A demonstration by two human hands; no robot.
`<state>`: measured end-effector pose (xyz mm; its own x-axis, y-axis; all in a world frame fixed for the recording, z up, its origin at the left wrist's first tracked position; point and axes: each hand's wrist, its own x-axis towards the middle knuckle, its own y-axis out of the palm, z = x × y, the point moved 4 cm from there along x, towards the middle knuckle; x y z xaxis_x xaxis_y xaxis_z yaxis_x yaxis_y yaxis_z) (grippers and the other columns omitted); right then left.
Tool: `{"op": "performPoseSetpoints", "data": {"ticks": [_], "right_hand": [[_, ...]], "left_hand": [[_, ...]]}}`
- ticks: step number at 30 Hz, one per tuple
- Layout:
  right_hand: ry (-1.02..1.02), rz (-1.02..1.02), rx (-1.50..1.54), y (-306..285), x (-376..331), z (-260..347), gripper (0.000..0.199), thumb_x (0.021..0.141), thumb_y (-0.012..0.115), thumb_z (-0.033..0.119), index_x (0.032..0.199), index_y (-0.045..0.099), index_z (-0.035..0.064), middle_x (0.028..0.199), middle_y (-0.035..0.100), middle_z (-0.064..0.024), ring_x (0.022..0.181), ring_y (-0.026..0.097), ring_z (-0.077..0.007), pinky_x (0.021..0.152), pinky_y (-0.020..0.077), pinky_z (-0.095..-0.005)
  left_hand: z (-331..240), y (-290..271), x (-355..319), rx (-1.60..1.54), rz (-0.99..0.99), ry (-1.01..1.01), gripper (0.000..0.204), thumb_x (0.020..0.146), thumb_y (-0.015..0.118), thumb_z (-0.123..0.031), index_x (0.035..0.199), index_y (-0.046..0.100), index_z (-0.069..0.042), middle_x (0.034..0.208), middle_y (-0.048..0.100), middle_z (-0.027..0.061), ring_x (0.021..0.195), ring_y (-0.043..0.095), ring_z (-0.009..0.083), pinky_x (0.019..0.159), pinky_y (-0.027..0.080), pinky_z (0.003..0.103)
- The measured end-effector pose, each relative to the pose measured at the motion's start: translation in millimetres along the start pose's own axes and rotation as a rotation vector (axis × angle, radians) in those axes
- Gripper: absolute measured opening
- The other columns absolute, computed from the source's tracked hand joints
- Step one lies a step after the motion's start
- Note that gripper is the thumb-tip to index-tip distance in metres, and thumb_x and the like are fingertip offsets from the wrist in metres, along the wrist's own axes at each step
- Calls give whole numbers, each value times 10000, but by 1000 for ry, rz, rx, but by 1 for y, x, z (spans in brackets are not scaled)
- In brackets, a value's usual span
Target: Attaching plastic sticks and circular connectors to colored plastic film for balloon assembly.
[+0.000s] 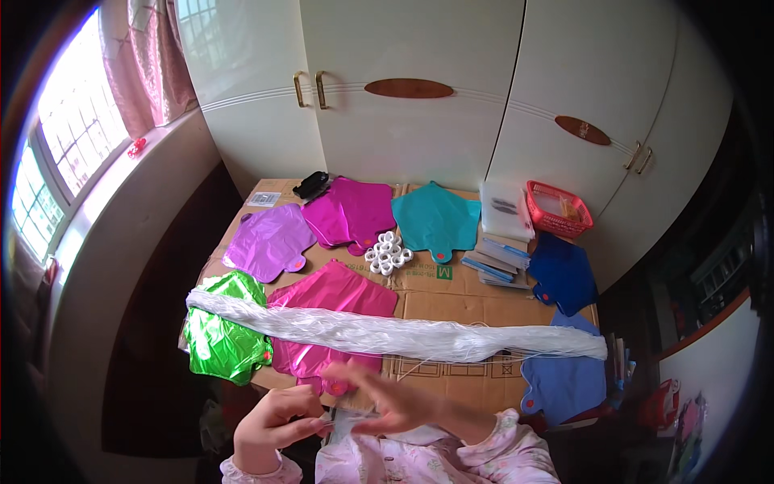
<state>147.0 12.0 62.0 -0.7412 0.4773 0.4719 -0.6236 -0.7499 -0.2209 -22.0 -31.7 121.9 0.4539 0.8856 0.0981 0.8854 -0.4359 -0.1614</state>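
Just in front of my body, my left hand [282, 421] is curled closed, with thumb and fingertip pinched together. Something thin and pale shows at its fingertips, too small to name. My right hand [395, 403] is beside it, fingers stretched toward the left hand and thumb apart, slightly smeared by motion. Beyond both hands, a long skein of white string [387, 332] stretches across the table. It lies over a green foil balloon [226, 347], a pink foil balloon [322, 290] and a light blue one [564, 383], all flat and uninflated.
Flattened cardboard [451, 302] covers the table. Farther back lie purple [270, 242], magenta [351, 211], teal [439, 218] and dark blue [564, 273] flat balloons, small white rolls [389, 254], booklet-like packs [497, 262], clear bags [504, 211], a red basket [558, 208] and a black object [311, 185].
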Motion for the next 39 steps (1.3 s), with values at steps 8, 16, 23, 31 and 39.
{"op": "performPoseSetpoints", "data": {"ticks": [8,16,23,31,39], "right_hand": [[467,-148,569,-15,-30,-20,182,927,507,174,940,596,16,749,544,26,600,432,-45,537,348,-193],[118,-273,-295,7,-42,2,90,862,561,101,866,606,23,737,626,-86,623,609,-191,562,472,-292],[161,-261,-460,5,-48,6,46,823,580,99,829,597,57,664,587,-97,589,609,-246,532,479,-331],[125,-379,-476,-5,-52,5,30,794,586,73,785,610,58,627,580,-78,533,580,-216,502,444,-332],[39,-353,-527,-18,-53,-9,28,736,603,58,720,582,48,589,539,-63,504,532,-245,470,416,-340]], "left_hand": [[45,13,-5,-339,8,-171,193,890,535,-109,830,612,58,757,589,77,681,555,140,625,439,262],[67,43,25,275,-330,122,162,806,572,-15,947,646,17,745,573,88,728,511,168,681,393,249],[84,62,23,-596,-326,53,126,819,568,-84,849,643,12,708,578,65,821,501,193,706,404,296],[85,70,34,-427,-391,129,113,810,570,-73,875,638,-11,740,596,71,786,492,196,768,378,316],[81,76,33,-852,-366,37,232,889,472,-107,901,629,62,828,599,96,806,504,152,793,388,319]]}}
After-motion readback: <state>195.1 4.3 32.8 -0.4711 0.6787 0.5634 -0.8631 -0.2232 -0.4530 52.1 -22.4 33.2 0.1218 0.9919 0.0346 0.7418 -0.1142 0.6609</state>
